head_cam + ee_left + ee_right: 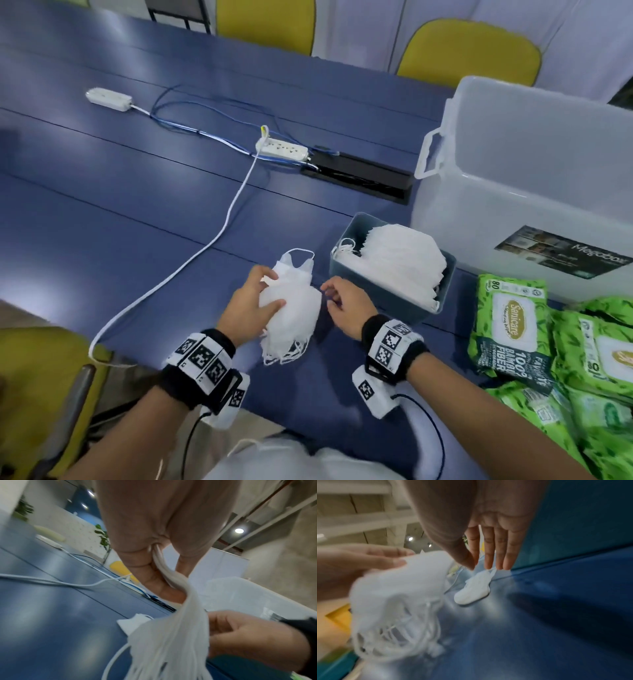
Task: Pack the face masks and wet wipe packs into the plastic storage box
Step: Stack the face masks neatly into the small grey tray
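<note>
Left hand [251, 305] gripped masks [291, 305] above table; right hand [344, 308] empty beside them, fingers loosely curled. We judged best — gather dangling loops first, then carry to box [534, 192] at far right.

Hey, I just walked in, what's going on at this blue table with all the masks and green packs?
A person is sorting supplies for packing. Their left hand grips a bunch of white face masks just above the blue table, while the right hand hovers beside it with fingers relaxed, holding nothing. One loose mask lies on the table just beyond. More masks sit in a small grey bin. Green wet wipe packs lie at the right, next to the clear plastic storage box.
</note>
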`<state>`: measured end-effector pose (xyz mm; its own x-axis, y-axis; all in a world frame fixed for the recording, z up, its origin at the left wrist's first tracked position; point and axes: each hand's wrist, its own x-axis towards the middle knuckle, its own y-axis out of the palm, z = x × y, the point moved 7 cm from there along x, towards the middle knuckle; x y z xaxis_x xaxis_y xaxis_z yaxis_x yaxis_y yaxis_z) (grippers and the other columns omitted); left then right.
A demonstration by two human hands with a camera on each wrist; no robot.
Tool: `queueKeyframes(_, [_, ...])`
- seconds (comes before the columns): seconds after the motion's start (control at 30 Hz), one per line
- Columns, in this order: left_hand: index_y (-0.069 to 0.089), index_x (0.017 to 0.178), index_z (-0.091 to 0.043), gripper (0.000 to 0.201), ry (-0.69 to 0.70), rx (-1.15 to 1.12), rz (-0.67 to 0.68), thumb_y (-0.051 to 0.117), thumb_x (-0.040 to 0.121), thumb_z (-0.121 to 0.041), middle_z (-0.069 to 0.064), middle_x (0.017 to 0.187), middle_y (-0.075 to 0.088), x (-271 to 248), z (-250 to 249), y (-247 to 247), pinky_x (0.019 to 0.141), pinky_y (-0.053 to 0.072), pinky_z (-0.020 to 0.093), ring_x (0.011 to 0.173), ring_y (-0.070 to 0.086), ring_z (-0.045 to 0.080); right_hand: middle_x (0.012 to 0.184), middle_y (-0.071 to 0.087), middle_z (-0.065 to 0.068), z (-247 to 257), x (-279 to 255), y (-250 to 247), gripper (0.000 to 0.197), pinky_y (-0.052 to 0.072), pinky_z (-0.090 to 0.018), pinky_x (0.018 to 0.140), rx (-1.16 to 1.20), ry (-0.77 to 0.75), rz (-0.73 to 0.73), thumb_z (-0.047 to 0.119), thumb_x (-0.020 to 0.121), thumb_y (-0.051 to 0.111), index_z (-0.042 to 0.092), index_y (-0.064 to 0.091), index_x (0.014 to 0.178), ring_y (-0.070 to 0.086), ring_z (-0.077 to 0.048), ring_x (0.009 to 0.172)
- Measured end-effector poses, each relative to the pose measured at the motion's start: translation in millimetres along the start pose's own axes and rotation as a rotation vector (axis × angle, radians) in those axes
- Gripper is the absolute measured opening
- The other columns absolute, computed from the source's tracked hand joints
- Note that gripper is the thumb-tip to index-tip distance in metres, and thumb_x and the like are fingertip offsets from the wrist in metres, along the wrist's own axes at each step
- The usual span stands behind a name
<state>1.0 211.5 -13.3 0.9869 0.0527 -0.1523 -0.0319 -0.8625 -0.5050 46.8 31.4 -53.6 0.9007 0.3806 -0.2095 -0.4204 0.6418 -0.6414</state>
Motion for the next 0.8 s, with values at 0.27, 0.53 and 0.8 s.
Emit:
queueKeyframes(0.27, [0.041,0.098,-0.020,0.031,-0.069,-0.144,-0.272,0.065,0.087,-0.004,-0.003,0.083,0.056,-20.3,34.7,-68.2,0.064,0.044,0.022,0.071,0.057,0.017,0.128,0.046,-0.006,14.3,41.3,50.7,0.043,0.036,-0.032,0.100,-0.426,-0.171,0.146,0.025,0.082,0.063,0.008,0.053,0.121,0.043,-0.024,0.117])
queueKeyframes(0.53, [0.050,0.076,-0.028,0.028,0.057,0.018,-0.241,0.060,0.089,-0.005,-0.015,0.086,0.061,-21.2,28.5,-67.6,0.079,0.039,0.013,0.084,0.056,0.005,0.120,0.049,-0.017,26.6,59.6,54.5,0.026,0.045,-0.040,0.086,-0.715,-0.208,0.195,0.002,0.090,0.042,0.000,0.052,0.114,0.048,-0.032,0.111])
queueKeyframes(0.8, [0.066,0.083,-0.025,0.029,-0.031,0.069,-0.248,0.053,0.091,0.000,-0.004,0.095,0.064,-12.9,30.3,-61.4,0.083,0.036,0.017,0.098,0.058,0.016,0.067,0.056,-0.005,15.6,35.8,-5.8,0.007,0.037,-0.020,0.058,0.033,0.021,-0.063,0.010,0.080,0.065,0.004,0.064,0.077,0.049,-0.017,0.064])
